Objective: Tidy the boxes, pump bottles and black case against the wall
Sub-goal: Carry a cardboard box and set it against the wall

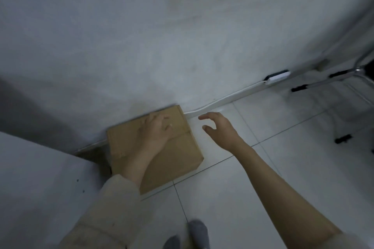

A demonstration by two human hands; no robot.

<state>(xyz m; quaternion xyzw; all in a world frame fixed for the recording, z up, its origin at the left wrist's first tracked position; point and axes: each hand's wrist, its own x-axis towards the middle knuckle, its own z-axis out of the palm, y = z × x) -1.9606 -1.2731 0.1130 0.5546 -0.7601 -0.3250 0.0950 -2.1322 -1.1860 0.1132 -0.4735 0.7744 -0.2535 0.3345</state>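
A brown cardboard box (172, 159) lies flat on the tiled floor with its far edge against the white wall (162, 36). My left hand (156, 130) rests palm down on the box's top, fingers spread toward the wall. My right hand (219, 128) hovers just right of the box, above the floor, fingers relaxed and holding nothing. No pump bottles or black case are in view.
A white cabinet (40, 178) stands at the left, close to the box. A white cable (222, 100) runs along the skirting to a power strip (278, 77). Metal frame legs with black feet (342, 138) stand at the right. My grey-socked feet (198, 232) are at the bottom.
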